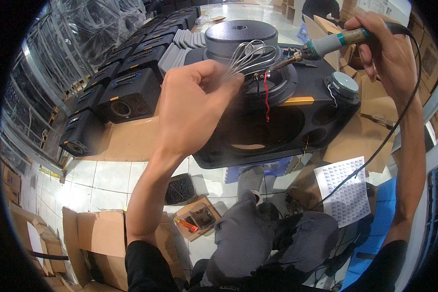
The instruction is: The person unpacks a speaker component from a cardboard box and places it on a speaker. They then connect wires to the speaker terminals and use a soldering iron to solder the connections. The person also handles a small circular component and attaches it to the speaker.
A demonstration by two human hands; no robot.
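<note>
Overhead, right hand (387, 46) angles soldering iron (326, 44) downward.

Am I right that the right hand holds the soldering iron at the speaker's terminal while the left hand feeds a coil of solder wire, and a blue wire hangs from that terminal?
Not quite: the wire hanging from the terminal is red, not blue, as the head view shows. The rest stands: the right hand holds the soldering iron at the speaker, and the left hand feeds the solder wire.

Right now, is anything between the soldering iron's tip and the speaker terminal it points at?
Nothing visible blocks it. The right hand holds the soldering iron with its tip at the terminal. The left hand holds the solder wire coil just left, beside the joint, not across it.
</note>
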